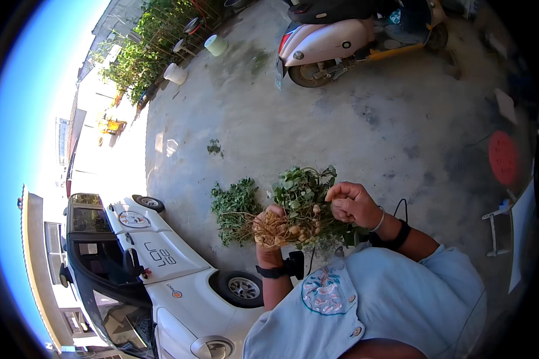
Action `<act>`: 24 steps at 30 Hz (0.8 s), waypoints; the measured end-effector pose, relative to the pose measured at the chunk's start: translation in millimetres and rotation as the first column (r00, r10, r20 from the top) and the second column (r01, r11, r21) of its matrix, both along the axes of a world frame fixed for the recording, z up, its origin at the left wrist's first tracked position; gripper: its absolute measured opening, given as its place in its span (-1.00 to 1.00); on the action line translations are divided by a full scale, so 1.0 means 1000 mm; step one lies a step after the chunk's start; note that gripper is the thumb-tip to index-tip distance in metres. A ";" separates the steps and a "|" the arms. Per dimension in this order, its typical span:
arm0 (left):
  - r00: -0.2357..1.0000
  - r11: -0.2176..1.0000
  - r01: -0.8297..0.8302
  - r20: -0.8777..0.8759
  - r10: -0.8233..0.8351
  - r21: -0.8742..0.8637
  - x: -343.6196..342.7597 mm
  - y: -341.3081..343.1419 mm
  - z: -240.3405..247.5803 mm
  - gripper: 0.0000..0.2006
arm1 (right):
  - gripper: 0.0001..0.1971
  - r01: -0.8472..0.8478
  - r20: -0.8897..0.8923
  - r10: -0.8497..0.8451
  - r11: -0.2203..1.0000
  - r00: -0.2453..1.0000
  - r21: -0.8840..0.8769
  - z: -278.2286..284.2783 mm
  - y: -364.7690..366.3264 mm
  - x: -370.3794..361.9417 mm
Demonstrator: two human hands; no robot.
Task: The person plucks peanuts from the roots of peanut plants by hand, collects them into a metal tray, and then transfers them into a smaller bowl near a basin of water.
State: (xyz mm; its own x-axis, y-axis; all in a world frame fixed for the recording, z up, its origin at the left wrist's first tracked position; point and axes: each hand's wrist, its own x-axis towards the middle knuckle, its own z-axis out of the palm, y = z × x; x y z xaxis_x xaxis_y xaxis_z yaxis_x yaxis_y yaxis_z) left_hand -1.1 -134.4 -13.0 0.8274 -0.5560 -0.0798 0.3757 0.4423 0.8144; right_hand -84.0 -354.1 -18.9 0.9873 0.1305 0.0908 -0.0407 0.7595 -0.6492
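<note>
My left hand point(271, 210) is closed round a bunch of peanut plants point(305, 190), partly hidden behind their roots. Pale peanut pods point(290, 230) and tangled roots hang at the near side of the bunch, with green leaves beyond them. Just right of the leaves is my right hand point(354, 206), its fingers curled and pinched together. Whether something small sits between those fingertips I cannot make out. More cut green plants point(233, 200) lie on the concrete ground to the left of the bunch.
A white car point(167, 260) stands close on the left. Farther off are a pink scooter point(335, 45), a pale green bucket point(215, 45) and a white bucket point(175, 73). A red round seat point(503, 157) is at the right. Some leaf scraps point(214, 147) lie on the concrete.
</note>
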 end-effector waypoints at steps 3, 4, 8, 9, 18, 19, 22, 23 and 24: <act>0.961 0.995 -0.058 0.265 0.078 -0.084 -0.030 -0.014 0.018 -0.86 | -0.77 0.008 -0.030 -0.013 0.989 0.999 -0.147 0.031 -0.005 -0.019; 0.971 0.991 -0.126 0.199 0.134 -0.053 -0.044 -0.018 0.026 -0.92 | -0.74 -0.014 0.004 0.015 0.975 1.000 -0.220 0.032 0.000 -0.026; 0.905 0.971 -0.234 0.354 0.235 -0.046 -0.074 -0.014 0.013 -0.99 | -0.75 -0.049 -0.003 0.056 0.832 0.998 -0.553 0.037 0.021 -0.057; 0.903 0.970 -0.237 0.355 0.241 -0.055 -0.082 -0.010 0.011 -0.99 | -0.75 -0.050 -0.001 0.060 0.827 0.998 -0.560 0.040 0.024 -0.066; 0.994 0.994 -0.105 -0.002 0.105 -0.027 -0.135 -0.008 0.000 -0.76 | -0.87 -0.011 -0.132 -0.057 0.883 0.990 -0.468 0.039 0.032 -0.125; 0.998 1.000 0.001 -0.056 -0.001 0.014 -0.139 -0.010 0.002 -0.70 | -0.88 0.050 -0.076 -0.109 0.837 0.991 -0.545 0.041 0.032 -0.128; 0.984 0.988 0.151 0.090 -0.152 0.011 -0.155 -0.021 0.003 -0.61 | -0.88 0.156 0.011 -0.192 0.761 0.981 -0.630 0.047 0.034 -0.135; 0.961 0.975 0.220 0.165 -0.221 0.022 -0.159 -0.023 0.003 -0.56 | -0.88 0.198 0.039 -0.226 0.743 0.973 -0.640 0.050 0.035 -0.138; 0.972 0.975 0.224 0.067 -0.224 0.005 -0.165 -0.020 -0.001 -0.60 | -0.88 0.199 0.043 -0.224 0.741 0.974 -0.642 0.054 0.037 -0.141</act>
